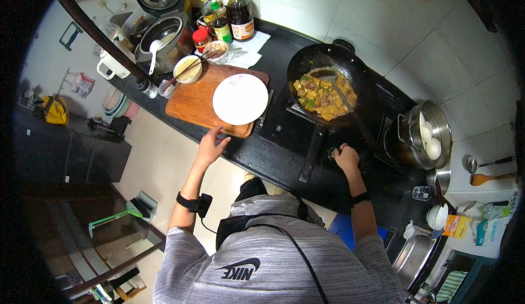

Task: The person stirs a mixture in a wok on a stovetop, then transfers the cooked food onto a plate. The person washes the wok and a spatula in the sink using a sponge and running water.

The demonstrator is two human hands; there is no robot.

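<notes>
My right hand (348, 157) has its fingers on a stove knob (332, 153) at the front of the black gas stove (283, 128). Behind it, a black wok (301, 58) holds a cooked dish of yellow pieces (324, 95) with meat and green bits. A spatula (341, 93) rests in the wok, its handle reaching over the rim toward the right. My left hand (211, 146) is empty, fingers apart, at the near edge of a wooden cutting board (190, 103). On that board lies a white plate (240, 99) with nothing on it.
Chopsticks (186, 69) lie across a white bowl (188, 74) at the board's far left corner. Sauce bottles (240, 17) and an open rice cooker (164, 41) stand behind. Right of the stove, a steel pot (443, 119) holds several white eggs (433, 148); farther right is a sink (414, 259).
</notes>
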